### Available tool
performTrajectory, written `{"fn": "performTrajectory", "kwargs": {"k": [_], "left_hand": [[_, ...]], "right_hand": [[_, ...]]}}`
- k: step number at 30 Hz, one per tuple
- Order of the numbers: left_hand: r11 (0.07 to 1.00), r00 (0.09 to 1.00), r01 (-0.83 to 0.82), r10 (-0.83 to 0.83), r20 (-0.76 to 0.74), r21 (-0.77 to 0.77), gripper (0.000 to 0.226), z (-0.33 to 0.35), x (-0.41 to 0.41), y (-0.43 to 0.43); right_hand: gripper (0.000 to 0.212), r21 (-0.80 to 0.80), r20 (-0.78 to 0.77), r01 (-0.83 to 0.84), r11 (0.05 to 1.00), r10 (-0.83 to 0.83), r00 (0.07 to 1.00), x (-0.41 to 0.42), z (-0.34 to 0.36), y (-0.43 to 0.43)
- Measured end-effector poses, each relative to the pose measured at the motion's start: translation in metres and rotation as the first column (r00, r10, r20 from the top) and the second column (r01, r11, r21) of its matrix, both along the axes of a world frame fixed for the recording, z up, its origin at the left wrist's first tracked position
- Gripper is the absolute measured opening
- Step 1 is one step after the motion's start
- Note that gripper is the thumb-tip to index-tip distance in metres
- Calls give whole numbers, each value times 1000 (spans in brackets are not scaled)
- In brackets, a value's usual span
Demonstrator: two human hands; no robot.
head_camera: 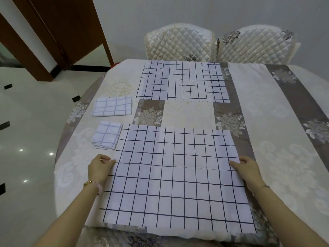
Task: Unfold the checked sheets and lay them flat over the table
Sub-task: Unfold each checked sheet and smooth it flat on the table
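A white sheet with dark checks (pixel 176 179) lies spread flat on the near half of the table (pixel 270 132). My left hand (pixel 99 168) pinches its left edge at the middle crease, and my right hand (pixel 247 169) pinches its right edge at the same crease. A second checked sheet (pixel 183 81) lies flat at the far side. Two folded checked sheets rest to the left: one (pixel 112 106) farther back, one (pixel 106 138) close to the near sheet's top left corner.
The table wears a cream and grey flowered cloth. Two quilted chairs (pixel 179 43) (pixel 256 44) stand behind its far edge. A shiny tiled floor (pixel 26 139) and a brown door frame (pixel 58 32) are on the left.
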State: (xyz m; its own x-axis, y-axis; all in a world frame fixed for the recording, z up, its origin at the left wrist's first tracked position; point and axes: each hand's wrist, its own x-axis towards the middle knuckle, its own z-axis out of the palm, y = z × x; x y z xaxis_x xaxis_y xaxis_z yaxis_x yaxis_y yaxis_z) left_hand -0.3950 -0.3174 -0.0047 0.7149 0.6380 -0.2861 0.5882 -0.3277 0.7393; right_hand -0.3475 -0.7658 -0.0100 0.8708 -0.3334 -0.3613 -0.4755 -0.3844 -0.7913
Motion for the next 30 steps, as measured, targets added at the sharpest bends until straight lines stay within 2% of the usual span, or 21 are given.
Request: {"fn": "performTrajectory", "kwargs": {"k": [4,6,9,11,12,14,16,18,20,21,23,25,26,28,30], "left_hand": [[1000,1000,-8,8,27,17,19,-2,-6,-3],[998,999,4,-7,49,57,19,-1,-9,-4],[974,997,47,-59,50,223,21,4,-14,-5],[889,985,146,-173,22,434,18,7,-18,-10],[821,959,233,-282,16,522,15,8,-22,-15],[644,837,442,-546,-30,624,19,3,-32,-32],[501,705,592,-702,-104,632,34,-8,-42,-47],[402,626,680,-754,-200,614,49,-20,-48,-57],[346,588,736,-752,-298,581,67,-25,-50,-58],[329,575,754,-749,-329,568,71,-27,-50,-57],[293,552,774,-746,-372,560,71,-30,-53,-54],[280,546,778,-743,-386,562,66,-31,-56,-51],[280,546,778,-744,-385,562,64,-32,-58,-51],[285,546,778,-747,-380,560,62,-34,-60,-50],[299,550,782,-745,-379,547,61,-33,-60,-51]], "right_hand": [[14,-24,1,0,1000,0,1000,-3,3,3],[28,-62,10,1,998,0,1000,-4,6,5],[39,-187,-16,-24,982,21,1000,-14,13,9],[36,-366,44,-68,928,90,995,-25,15,13],[33,-474,110,-97,875,168,980,-31,14,17],[26,-601,224,-160,784,356,907,-40,12,37],[24,-629,266,-268,730,525,808,-49,8,67],[32,-643,269,-404,650,686,675,-58,4,97],[39,-676,173,-555,485,836,521,-62,-7,118],[44,-666,93,-632,397,884,458,-61,-11,126],[60,-617,-29,-736,279,926,376,-53,-16,137],[73,-622,-77,-752,219,938,337,-37,-20,140],[71,-646,-83,-733,211,936,342,-27,-21,139],[57,-652,-114,-722,231,912,395,-2,-21,132],[52,-649,-133,-710,273,879,459,23,-21,122]]}}
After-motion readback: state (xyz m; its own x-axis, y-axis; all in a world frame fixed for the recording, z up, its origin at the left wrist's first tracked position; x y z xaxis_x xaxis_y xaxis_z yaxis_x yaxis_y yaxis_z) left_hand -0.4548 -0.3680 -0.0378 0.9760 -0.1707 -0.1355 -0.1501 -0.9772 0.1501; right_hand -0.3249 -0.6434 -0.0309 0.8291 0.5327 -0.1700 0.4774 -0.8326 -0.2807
